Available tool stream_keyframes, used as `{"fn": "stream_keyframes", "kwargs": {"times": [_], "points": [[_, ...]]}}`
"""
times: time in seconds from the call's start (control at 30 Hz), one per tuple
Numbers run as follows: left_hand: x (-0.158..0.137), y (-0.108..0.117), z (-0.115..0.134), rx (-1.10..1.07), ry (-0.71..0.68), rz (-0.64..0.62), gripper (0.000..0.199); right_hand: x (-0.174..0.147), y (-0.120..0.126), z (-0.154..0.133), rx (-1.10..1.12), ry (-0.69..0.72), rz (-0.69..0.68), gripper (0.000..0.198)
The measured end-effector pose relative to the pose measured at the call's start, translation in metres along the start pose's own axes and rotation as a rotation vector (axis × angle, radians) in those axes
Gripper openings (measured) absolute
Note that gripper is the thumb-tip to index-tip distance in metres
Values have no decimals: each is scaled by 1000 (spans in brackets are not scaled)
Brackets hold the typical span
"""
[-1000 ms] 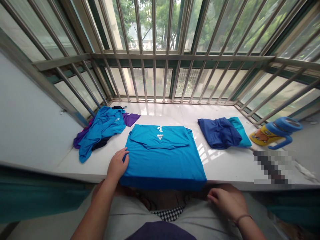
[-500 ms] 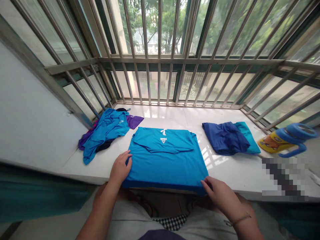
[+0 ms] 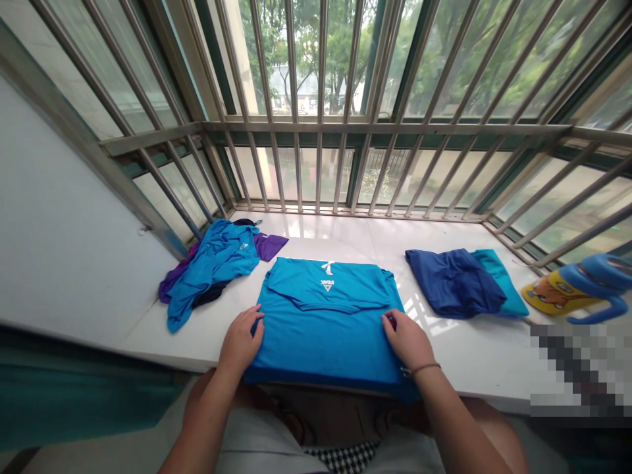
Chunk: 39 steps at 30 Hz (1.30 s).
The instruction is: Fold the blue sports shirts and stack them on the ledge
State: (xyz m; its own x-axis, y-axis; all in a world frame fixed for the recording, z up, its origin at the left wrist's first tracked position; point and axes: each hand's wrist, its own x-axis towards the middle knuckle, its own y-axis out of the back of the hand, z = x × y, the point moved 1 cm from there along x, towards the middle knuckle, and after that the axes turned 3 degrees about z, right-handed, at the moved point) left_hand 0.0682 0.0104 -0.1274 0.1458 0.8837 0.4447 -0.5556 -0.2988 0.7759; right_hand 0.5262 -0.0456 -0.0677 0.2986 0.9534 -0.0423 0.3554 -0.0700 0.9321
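A blue T-shirt (image 3: 326,339) with white lettering lies in front of me, its top part folded down over the body and its lower edge hanging over the ledge's front. My left hand (image 3: 243,339) is at the shirt's left edge, fingers curled and thumb close to them, on the fabric. At the right edge, about level with the left, my right hand (image 3: 407,337) has thumb and forefinger bent together on the cloth. The fingertips of both hands are partly hidden.
Crumpled blue and purple clothes (image 3: 212,263) lie to the left on the white ledge (image 3: 464,355). Folded navy cloth (image 3: 454,283) overlaps a teal piece (image 3: 503,280) at right. Beyond it is a yellow-and-blue bottle (image 3: 573,286). Metal bars (image 3: 340,128) enclose the back and sides.
My right hand has moved from the shirt's lower right corner up along its right edge. The left hand keeps its place on the left edge. The view has shifted slightly.
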Motion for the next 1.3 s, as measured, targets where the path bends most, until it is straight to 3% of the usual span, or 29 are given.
{"fn": "stream_keyframes", "kwargs": {"times": [0.23,1.3], "points": [[0,0,0,-7,8,7,23,-3,-21,-3,-121,-39,97,33],[-1,1,-1,-13,40,-2,26,-1,-26,3,-99,-18,153,22]]}}
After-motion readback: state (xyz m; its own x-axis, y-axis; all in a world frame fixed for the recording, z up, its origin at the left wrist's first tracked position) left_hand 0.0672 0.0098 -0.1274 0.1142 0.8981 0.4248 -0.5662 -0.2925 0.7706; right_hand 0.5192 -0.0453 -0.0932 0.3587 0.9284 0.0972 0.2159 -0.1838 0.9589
